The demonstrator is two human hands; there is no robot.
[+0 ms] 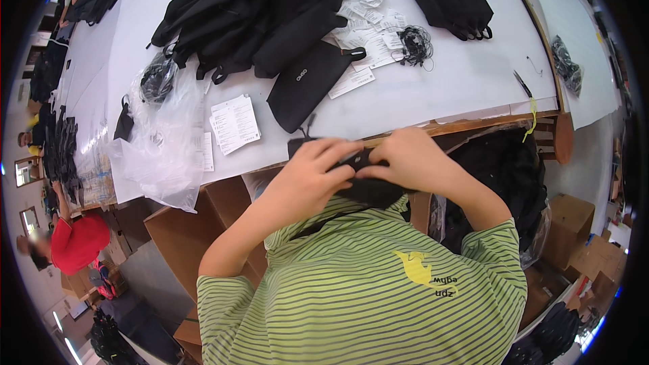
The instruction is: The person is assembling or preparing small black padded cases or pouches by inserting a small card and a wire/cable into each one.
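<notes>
At the near edge of the table, my left hand (316, 167) and my right hand (405, 159) both grip a black fabric pouch (373, 191). Fingers and thumbs of both hands pinch its upper edge, and part of it hangs below the tabletop against my shirt. Just beyond my hands lies another flat black pouch (305, 86) with a small loop at its corner. A large heap of black pouches (250, 17) spreads behind it. To the left of my hands rests a stack of white printed tags (235, 124).
A clear plastic bag (162, 152) hangs over the table edge at left. Loose tags (370, 17) and a black cord bundle (415, 45) lie beyond. Stacked pouches (448, 1) and a slim dark tool (522, 84) are at right. Cardboard boxes (177, 243) stand below. A person in red (80, 243) works at left.
</notes>
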